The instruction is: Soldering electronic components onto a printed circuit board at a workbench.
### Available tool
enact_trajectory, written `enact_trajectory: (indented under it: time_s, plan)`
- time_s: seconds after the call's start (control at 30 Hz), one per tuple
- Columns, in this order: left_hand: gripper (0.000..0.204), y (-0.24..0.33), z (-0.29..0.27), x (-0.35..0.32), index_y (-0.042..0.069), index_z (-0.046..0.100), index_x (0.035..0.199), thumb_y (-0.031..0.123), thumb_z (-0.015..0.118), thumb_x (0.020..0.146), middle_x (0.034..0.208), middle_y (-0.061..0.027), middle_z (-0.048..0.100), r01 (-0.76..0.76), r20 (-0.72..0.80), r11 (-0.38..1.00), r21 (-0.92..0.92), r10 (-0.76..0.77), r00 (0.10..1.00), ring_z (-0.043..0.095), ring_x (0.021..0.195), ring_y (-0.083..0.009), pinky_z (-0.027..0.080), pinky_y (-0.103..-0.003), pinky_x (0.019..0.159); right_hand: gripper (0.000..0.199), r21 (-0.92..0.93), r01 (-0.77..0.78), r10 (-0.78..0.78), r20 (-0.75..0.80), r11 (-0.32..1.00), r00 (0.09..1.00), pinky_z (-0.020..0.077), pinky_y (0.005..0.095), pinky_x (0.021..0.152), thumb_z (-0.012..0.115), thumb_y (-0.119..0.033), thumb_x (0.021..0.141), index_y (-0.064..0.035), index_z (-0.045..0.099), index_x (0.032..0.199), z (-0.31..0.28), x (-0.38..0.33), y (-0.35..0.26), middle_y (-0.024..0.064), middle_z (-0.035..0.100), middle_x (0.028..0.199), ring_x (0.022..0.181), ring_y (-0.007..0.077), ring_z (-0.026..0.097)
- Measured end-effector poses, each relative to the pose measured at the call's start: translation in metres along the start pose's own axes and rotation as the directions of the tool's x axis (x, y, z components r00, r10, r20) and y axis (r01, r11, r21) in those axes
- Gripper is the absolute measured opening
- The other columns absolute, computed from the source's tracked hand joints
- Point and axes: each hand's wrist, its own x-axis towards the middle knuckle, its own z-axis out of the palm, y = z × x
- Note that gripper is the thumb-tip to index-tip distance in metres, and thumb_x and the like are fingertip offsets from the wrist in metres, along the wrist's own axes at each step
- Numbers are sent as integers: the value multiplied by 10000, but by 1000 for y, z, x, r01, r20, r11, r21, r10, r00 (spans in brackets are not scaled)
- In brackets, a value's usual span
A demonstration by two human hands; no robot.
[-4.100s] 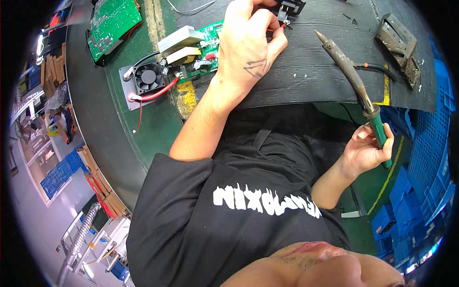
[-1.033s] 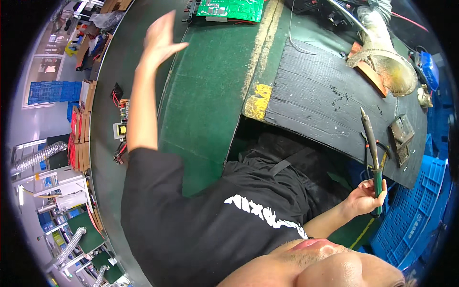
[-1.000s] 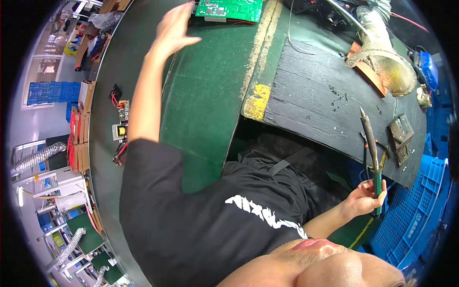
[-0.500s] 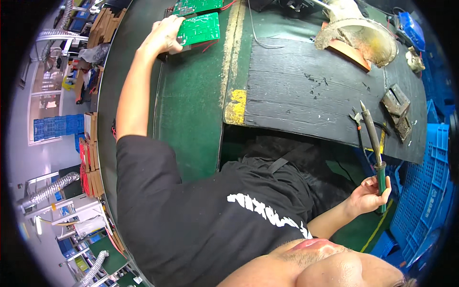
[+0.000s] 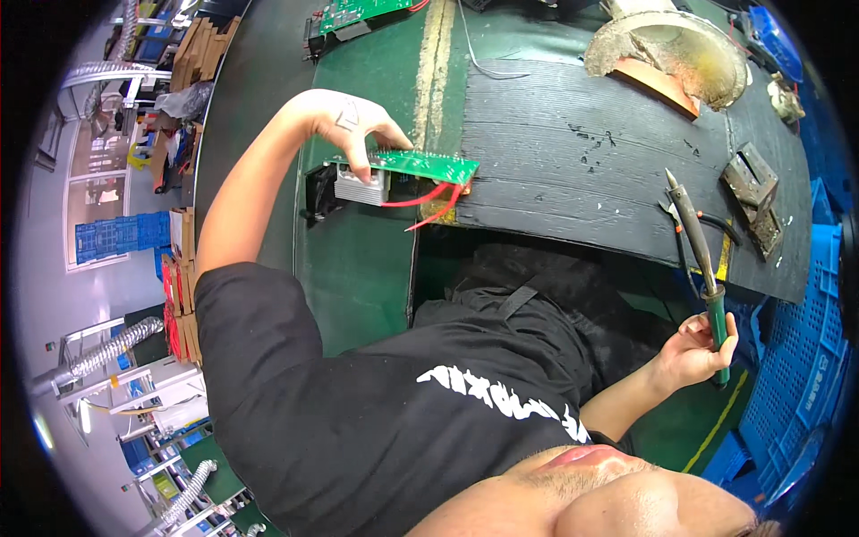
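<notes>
My left hand [image 5: 353,130] grips a green circuit board [image 5: 429,166] by its edge, thumb below and fingers over the top. A silver finned heat sink [image 5: 361,187], a black part [image 5: 319,192] and two red wires [image 5: 436,199] hang from the board's underside. The board is tilted above the green bench, its right end over the corner of the black mat [image 5: 537,152]. At the right, my right hand [image 5: 700,351] is closed round the green handle of a soldering iron [image 5: 701,243], whose tip points up and away from me over the mat.
Another circuit board [image 5: 358,12] lies at the far edge. Side cutters [image 5: 681,234] lie beside the iron, near a metal block [image 5: 753,199]. A cone-shaped shade [image 5: 671,54] and an orange bar [image 5: 656,89] stand at the back right. Blue crates [image 5: 792,358] line the right side.
My left hand has picked up a circuit board from the far left and brought it nearer and to the right, tilting it. My right hand with the soldering iron has barely moved.
</notes>
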Motion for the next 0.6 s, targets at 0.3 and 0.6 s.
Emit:
enact_trajectory:
  time_s: [0.3, 0.6]
  plan:
    - [450, -20, -45, -11, 76, 603, 1145, 375, 709, 826, 1154, -86, 621, 633, -831, 548, 546, 262, 491, 568, 1105, -300, 410, -453, 988, 419, 14, -1, 3, -146, 1000, 989, 403, 246, 490, 523, -377, 941, -5, 657, 1082, -13, -7, -6, 99, 626, 689, 564, 154, 550]
    - [233, 71, 97, -30, 41, 606, 985, 65, 703, 774, 948, -117, 601, 434, -951, 858, 275, 177, 253, 576, 937, -334, 476, -388, 855, 431, -76, 11, -30, -258, 997, 966, 394, 252, 456, 504, -431, 929, -30, 615, 1039, -12, -2, -5, 87, 589, 644, 514, 152, 521]
